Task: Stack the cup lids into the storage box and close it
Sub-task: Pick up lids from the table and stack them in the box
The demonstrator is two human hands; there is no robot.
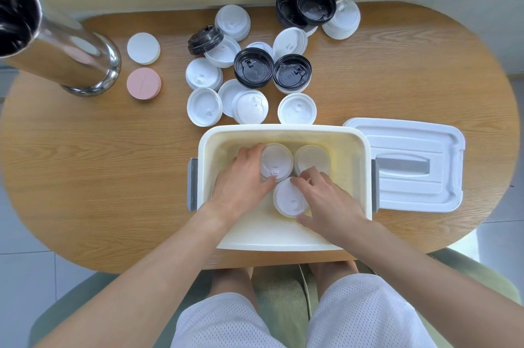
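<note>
Both hands [243, 177] gripping lids [276, 160], seemingly, box [283, 129] rim-bound

steel flask [56, 44], pink coaster [144, 83], white coaster [143, 48]

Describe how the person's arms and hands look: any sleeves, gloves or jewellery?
Both forearms are bare, with no sleeves in view. The left hand and the right hand wear no gloves, and no rings, watch or bracelet show. Both hands have short, unpainted nails.
</note>
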